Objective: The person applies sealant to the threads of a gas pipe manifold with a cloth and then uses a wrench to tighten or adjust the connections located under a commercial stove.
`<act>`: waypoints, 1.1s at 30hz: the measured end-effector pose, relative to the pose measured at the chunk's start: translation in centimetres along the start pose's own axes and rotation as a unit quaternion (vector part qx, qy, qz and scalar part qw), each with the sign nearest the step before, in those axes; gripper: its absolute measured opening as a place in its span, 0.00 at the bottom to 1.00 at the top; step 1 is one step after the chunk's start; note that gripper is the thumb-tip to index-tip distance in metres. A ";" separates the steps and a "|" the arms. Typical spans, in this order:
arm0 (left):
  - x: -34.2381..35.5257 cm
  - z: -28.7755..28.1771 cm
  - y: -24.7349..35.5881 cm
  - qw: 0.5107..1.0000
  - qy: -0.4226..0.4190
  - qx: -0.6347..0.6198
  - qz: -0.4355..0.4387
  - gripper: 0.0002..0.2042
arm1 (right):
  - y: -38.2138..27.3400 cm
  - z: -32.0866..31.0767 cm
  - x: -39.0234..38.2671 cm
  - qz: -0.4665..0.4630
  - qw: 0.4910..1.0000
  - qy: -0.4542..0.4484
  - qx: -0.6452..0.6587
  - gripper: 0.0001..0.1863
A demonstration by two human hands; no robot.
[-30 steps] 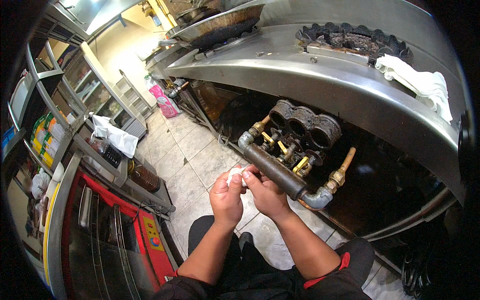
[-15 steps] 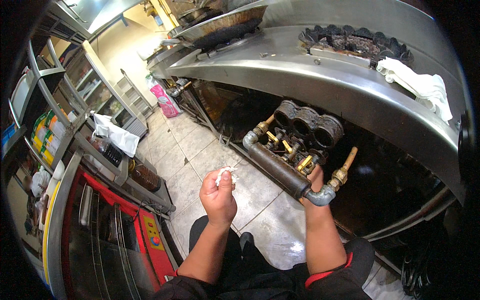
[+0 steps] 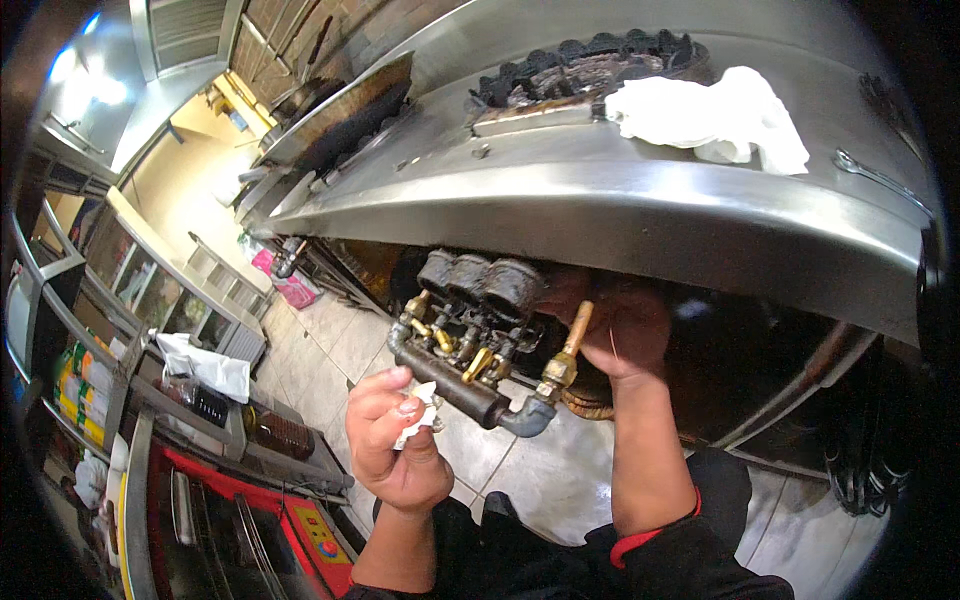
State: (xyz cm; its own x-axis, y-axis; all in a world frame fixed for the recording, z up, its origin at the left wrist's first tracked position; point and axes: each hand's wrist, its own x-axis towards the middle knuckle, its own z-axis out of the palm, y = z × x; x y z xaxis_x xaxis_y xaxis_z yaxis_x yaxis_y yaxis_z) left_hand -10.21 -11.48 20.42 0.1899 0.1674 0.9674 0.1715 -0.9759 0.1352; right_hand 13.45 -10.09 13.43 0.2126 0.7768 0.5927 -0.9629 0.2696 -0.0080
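Note:
My left hand (image 3: 400,440) is closed with a crumpled white piece of tissue (image 3: 420,415) pinched in its fingers, just left of the gas burner assembly. That assembly has a dark manifold pipe (image 3: 452,388), yellow valve levers (image 3: 478,365), a grey elbow fitting (image 3: 528,418) and sooty round burner tubes (image 3: 512,285). A brass fitting with a copper-coloured pipe stub (image 3: 576,330) rises at its right end. My right hand (image 3: 630,330) reaches under the steel stove front, behind the pipe stub and beside the burner tubes. Shadow hides its fingers, so its grip does not show.
The steel stove top (image 3: 400,190) overhangs the assembly. It carries a black burner ring (image 3: 590,75), a white cloth (image 3: 710,115), a wrench (image 3: 880,182) and a wok (image 3: 345,115). A red-framed appliance (image 3: 320,545) and shelving stand left. Black cables (image 3: 860,470) hang at right.
The view has swung right. The burner assembly appears further left, beside my left hand and its tissue. My right hand has moved from below the valves to beside the burner tubes.

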 end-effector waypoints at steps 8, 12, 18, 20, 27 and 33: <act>0.6 2.4 0.3 1.000 -0.003 0.001 -0.010 0.11 | 0.7 0.8 0.3 -0.021 0.999 0.023 0.012 0.28; 0.1 2.5 0.2 1.000 0.004 0.009 -0.016 0.11 | 0.7 0.0 0.3 0.006 0.998 -0.025 0.052 0.32; -0.7 2.7 0.1 0.999 0.014 0.004 -0.040 0.13 | 0.5 -3.7 0.5 -0.056 0.998 0.012 -0.004 0.29; -1.0 2.6 0.1 0.999 0.011 0.007 -0.046 0.13 | 0.2 -5.1 0.5 -0.108 0.984 0.096 -0.105 0.27; -1.4 2.7 0.2 0.998 0.017 -0.007 -0.055 0.13 | 2.4 -6.0 -0.2 -0.146 0.877 0.245 -0.387 0.19; -1.5 3.0 0.2 0.998 0.026 -0.007 -0.058 0.13 | 5.5 -5.0 -0.6 -0.114 0.927 0.125 -0.334 0.15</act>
State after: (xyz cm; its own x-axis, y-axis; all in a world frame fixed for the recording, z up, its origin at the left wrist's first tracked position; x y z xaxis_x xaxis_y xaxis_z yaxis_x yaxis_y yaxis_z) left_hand -7.60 -11.49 18.40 0.1199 0.2716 0.9549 0.1750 -0.9526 0.2490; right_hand 8.89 -6.22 9.03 0.5095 0.7416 0.4364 -0.5879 0.6703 -0.4529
